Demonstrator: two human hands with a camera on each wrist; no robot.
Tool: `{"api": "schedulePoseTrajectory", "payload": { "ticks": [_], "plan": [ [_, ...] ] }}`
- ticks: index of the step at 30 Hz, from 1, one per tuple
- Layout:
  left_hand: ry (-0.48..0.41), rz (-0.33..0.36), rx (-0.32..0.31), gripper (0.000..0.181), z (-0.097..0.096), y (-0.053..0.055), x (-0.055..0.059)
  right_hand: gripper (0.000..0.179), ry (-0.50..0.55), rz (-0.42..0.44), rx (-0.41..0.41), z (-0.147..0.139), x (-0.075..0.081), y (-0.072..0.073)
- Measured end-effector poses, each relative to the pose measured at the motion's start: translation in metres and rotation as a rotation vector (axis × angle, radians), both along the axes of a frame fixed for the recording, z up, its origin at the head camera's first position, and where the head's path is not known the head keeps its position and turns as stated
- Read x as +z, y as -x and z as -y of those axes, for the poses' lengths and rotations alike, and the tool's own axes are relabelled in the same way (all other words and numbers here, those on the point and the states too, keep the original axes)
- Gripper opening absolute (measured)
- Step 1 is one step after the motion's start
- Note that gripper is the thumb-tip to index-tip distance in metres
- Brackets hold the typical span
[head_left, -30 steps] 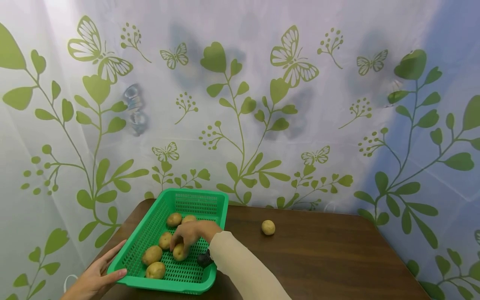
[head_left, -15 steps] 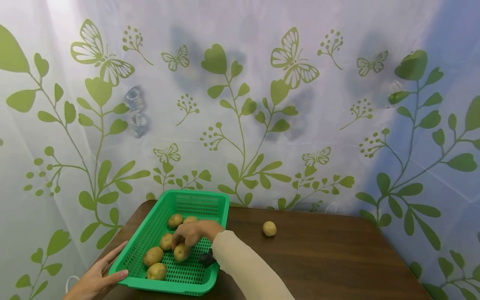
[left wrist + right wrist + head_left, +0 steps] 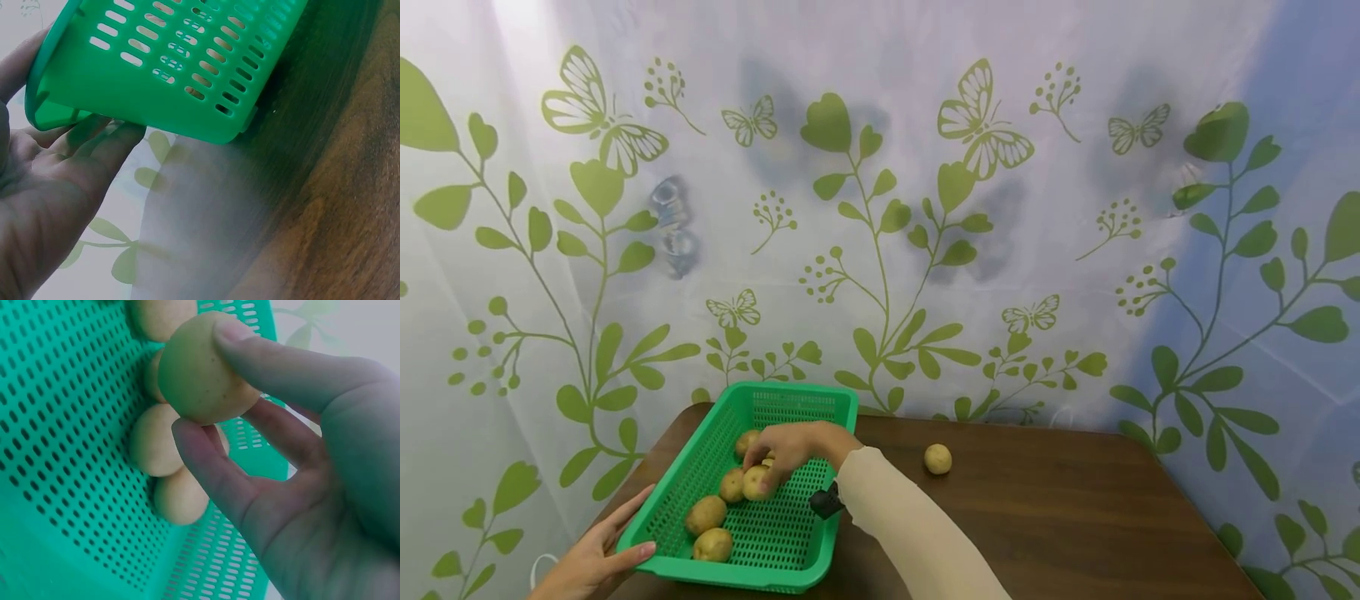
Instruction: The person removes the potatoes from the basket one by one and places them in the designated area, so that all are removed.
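In the head view a green plastic basket (image 3: 775, 573) stands at the left of the table. My left hand (image 3: 597, 546) grips its near left corner, thumb over the rim; the left wrist view has the fingers (image 3: 106, 150) under the rim. Over the basket my right hand (image 3: 793, 446) pinches a potato (image 3: 757, 482) between thumb and fingertips. The right wrist view shows this held potato (image 3: 203, 375) above the others. Several more potatoes lie along the basket's left side, among them one at the near end (image 3: 712, 545) and another (image 3: 706, 514) behind it.
One pale potato (image 3: 937, 459) sits alone on the brown wooden table (image 3: 1045, 517), right of the basket. A curtain (image 3: 910, 208) with green leaves and butterflies hangs behind the table. A black wrist device (image 3: 826, 502) is at the right cuff.
The right hand has raised the pinched potato a little off the basket floor and shifted it slightly away from the near rim. The left hand stays on the corner.
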State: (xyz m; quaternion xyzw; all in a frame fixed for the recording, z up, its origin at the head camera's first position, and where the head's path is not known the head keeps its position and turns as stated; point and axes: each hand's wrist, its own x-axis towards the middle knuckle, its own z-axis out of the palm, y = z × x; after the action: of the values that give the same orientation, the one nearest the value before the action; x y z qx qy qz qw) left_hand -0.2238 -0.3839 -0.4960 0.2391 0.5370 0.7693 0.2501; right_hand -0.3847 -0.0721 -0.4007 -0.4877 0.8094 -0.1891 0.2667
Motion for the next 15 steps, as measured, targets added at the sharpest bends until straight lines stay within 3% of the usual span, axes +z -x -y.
{"api": "schedulePoseTrajectory", "payload": {
  "ticks": [5,9,13,15],
  "plan": [
    [-0.012,0.004,-0.006,0.065,0.000,0.002,-0.002,0.029,0.089,0.150,-0.063,-0.011,0.005,0.001],
    [-0.030,0.016,-0.015,0.066,0.001,0.001,-0.004,0.033,0.146,0.222,-0.063,-0.019,0.011,0.003],
    [-0.041,0.042,-0.011,0.067,0.001,0.001,-0.005,0.046,0.170,0.212,-0.060,-0.028,0.022,0.003],
    [-0.040,0.033,0.003,0.066,0.001,0.001,-0.005,0.047,0.167,0.150,-0.054,-0.034,0.029,0.003]
  ]
}}
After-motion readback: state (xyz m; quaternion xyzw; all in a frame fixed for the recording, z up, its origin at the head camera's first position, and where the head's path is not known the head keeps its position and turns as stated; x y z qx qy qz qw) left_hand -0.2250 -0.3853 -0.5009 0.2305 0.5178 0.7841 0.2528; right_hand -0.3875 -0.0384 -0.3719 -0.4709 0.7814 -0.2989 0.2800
